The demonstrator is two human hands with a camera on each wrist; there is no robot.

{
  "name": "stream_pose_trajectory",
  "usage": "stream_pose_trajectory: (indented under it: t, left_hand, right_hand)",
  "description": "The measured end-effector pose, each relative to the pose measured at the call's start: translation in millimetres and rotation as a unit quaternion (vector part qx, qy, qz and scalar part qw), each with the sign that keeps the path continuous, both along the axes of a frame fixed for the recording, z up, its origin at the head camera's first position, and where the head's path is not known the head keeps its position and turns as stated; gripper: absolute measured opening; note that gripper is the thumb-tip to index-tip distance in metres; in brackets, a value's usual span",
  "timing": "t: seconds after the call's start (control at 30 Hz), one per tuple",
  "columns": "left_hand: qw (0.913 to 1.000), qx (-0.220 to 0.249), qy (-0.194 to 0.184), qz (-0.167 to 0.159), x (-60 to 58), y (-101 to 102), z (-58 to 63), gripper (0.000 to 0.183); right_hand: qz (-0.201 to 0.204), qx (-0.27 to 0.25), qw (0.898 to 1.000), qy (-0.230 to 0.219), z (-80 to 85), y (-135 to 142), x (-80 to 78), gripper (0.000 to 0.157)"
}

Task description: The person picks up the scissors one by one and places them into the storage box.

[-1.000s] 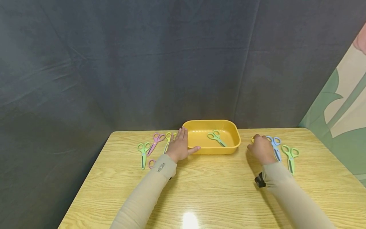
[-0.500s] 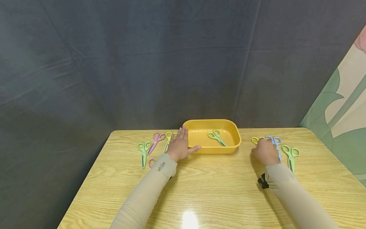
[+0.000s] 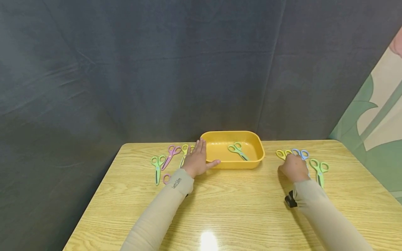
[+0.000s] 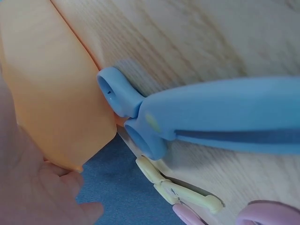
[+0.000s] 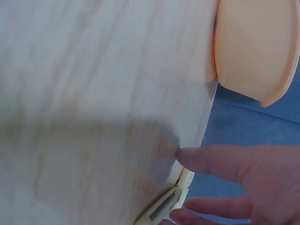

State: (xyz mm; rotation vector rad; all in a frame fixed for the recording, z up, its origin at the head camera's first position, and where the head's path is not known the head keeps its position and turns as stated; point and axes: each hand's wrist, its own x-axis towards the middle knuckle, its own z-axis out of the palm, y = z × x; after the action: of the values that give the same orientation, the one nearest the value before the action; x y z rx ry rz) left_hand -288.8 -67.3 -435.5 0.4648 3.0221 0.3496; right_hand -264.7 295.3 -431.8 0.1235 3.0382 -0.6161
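Observation:
My left hand [image 3: 196,162] rests against the left end of the yellow tray [image 3: 233,165], thumb along its front rim. Green scissors [image 3: 238,151] lie in the tray. At the right, my right hand [image 3: 294,168] is low over yellow scissors [image 3: 283,153] and blue scissors [image 3: 301,153], covering most of their blades. In the right wrist view, its thumb and fingers stand apart beside the yellow scissors [image 5: 164,206], which lie flat; any contact by the fingertips is unclear. Blue scissors [image 4: 211,110] lie close under the left wrist camera.
Green scissors [image 3: 319,170] lie right of my right hand. Left of the tray are green scissors [image 3: 157,169], pink scissors [image 3: 172,153], yellow scissors [image 3: 184,150] and another pink handle [image 3: 166,179]. A dark curtain [image 3: 194,87] hangs behind the wooden table [image 3: 232,212].
My right hand has shifted slightly right and toward me, uncovering the yellow scissors' handles and covering more of the blue scissors. My left hand and the tray have stayed put.

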Motion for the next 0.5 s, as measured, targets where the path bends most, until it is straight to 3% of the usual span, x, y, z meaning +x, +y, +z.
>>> stream_pose_trajectory:
  t: [0.5]
  left_hand:
    - [1.0000,0.004,-0.002,0.001,1.1,0.8,1.8,0.110]
  right_hand:
    - [-0.002,0.007,1.000,0.017,-2.8,5.8,-6.9,0.021]
